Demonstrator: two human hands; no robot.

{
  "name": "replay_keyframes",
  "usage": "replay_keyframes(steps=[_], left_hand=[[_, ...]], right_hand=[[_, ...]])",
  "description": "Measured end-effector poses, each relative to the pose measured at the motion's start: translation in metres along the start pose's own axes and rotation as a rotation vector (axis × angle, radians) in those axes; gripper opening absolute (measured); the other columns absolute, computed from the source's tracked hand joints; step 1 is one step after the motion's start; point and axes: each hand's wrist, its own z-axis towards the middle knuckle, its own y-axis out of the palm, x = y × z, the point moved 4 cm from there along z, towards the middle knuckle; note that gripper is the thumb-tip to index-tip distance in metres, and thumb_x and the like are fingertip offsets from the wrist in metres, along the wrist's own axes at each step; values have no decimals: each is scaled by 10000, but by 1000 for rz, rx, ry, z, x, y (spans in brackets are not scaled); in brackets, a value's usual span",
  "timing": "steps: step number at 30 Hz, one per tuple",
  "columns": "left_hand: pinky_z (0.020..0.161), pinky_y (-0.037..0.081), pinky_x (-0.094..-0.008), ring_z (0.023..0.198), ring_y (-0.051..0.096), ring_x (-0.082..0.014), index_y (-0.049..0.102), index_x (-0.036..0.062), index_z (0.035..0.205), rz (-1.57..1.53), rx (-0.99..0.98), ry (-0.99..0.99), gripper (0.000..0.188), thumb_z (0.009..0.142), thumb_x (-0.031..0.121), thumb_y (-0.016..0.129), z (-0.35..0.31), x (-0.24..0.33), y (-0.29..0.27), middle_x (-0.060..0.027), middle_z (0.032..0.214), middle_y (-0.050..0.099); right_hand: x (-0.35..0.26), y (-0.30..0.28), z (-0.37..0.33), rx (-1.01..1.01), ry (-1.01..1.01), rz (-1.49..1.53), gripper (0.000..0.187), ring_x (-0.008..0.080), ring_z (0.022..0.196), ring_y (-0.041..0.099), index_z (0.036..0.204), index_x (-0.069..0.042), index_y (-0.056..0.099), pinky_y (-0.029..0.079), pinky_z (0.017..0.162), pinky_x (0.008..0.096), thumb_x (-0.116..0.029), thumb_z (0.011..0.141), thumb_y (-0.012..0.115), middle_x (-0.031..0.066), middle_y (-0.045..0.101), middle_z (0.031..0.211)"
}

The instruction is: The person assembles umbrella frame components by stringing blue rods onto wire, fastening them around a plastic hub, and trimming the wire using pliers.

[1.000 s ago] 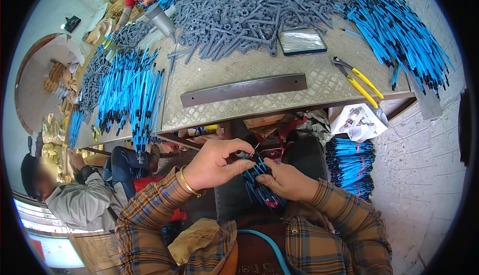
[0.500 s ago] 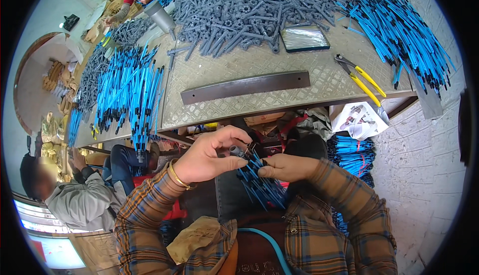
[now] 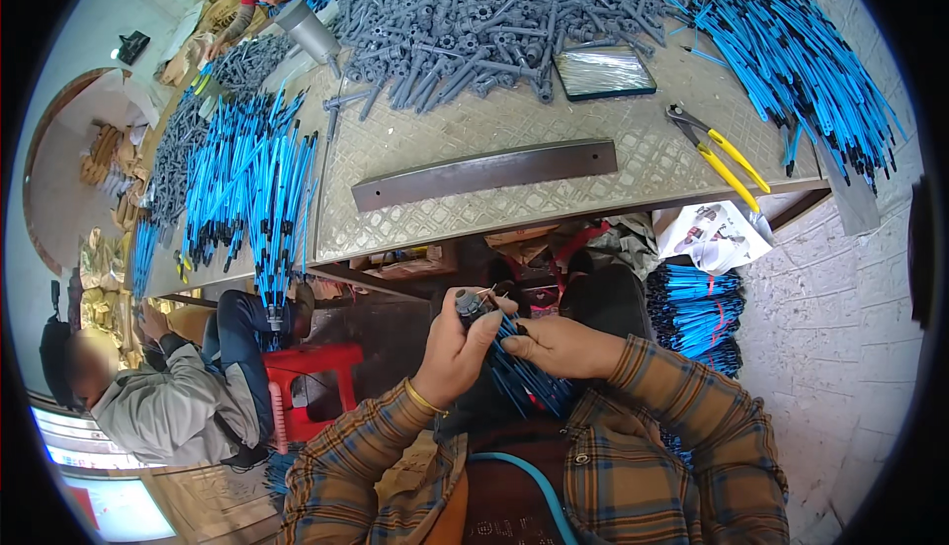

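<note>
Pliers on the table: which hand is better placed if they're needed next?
Probably the right hand: the pliers lie nearer it on the table, handles toward the near edge. It holds blue rods, though; the left hand, farther off, holds a grey part.

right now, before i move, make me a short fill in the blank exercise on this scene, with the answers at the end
The right hand grips a bundle of thin ____ rods.
The gold-coloured bracelet circles the wearer's ____ wrist.
On the table, the yellow-handled pliers lie to the ____ of the dark metal bar.
The plastic stool is coloured ____.

Missing words: blue; left; right; red
</note>
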Motion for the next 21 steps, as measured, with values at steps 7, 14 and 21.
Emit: replay_keyframes(steps=[7,14,21], left_hand=[[733,471,-274,797,586,-152,429,8,968,126,79,-93,169,906,159,473,2,-5,2,-139,904,624],[794,460,-310,879,589,-187,452,-7,974,-189,12,-131,162,887,128,473,9,-3,-7,-158,955,616],[922,400,-389,1024,543,-274,438,5,1024,-490,-126,-130,185,893,134,425,9,-4,-10,-232,1076,560]], right_hand=[[-6,4,-4,71,59,-113,438,392,733,568,941,9,504,434,629,453,-414,924,390,218,581,764],[-24,10,-13,567,-191,-305,336,355,656,563,910,-10,502,432,571,414,-343,904,459,183,550,690],[-11,-5,3,252,-83,-175,258,343,652,565,884,-52,496,428,562,416,-309,900,468,154,553,674]])
